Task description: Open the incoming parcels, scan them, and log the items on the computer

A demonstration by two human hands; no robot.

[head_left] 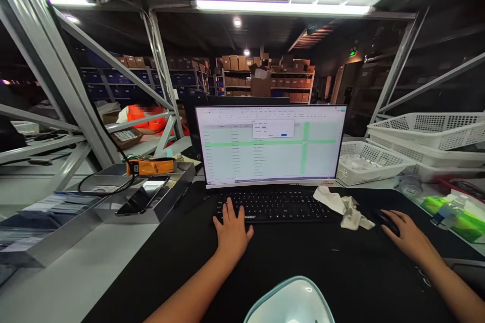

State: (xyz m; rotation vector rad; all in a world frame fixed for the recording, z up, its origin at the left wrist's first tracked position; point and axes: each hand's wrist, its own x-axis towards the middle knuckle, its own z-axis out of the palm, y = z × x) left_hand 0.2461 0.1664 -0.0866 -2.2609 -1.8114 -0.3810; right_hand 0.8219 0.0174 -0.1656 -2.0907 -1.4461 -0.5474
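My left hand [232,227] rests on the left end of a black keyboard [288,207], fingers spread over the keys and holding nothing. On the right, my right hand [409,237] is curled over a dark computer mouse [387,221] on the black desk mat [295,252]. Behind the keyboard stands a monitor [273,161] showing a spreadsheet with green highlighted bands and a small dialog box. A crumpled whitish cloth [343,207] lies across the keyboard's right end, between it and the mouse.
White baskets [428,133] and a green tissue pack [470,217] lie at right. Left are a grey tray with a phone [142,197], an orange device [153,166] and a bin of papers [38,232]. A rounded pale object [291,303] is nearest me. A person in an orange vest [146,117] is beyond.
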